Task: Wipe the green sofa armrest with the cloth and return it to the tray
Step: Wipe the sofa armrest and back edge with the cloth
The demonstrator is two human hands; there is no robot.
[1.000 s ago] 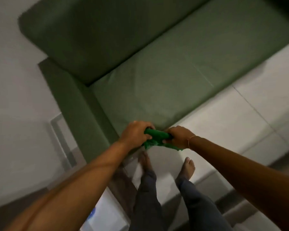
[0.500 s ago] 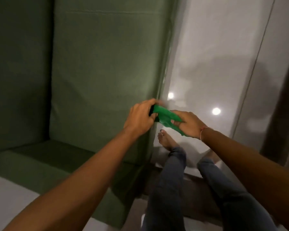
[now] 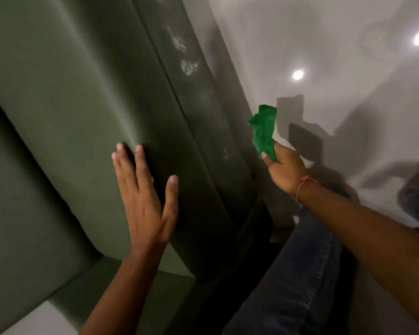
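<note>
The green sofa [image 3: 65, 97] fills the left half of the head view, seen at a steep tilt. Its rounded cushion edge runs diagonally down the middle, with a darker panel [image 3: 198, 97] beside it. My left hand [image 3: 145, 197] is open, fingers spread, and lies flat against that rounded green surface. My right hand [image 3: 284, 168] is off to the right of the sofa, over the floor, pinching a crumpled bright green cloth [image 3: 264, 131] that sticks up from my fingers. The cloth does not touch the sofa. No tray is in view.
A glossy pale floor [image 3: 324, 56] with bright light reflections spreads over the right side. My legs in dark jeans [image 3: 298, 274] occupy the lower right, close beside the sofa. A thin bracelet circles my right wrist.
Both hands held the cloth together before. My left hand has let go and moved left onto the sofa; my right hand alone keeps the cloth. The camera has swung closer to the sofa.
</note>
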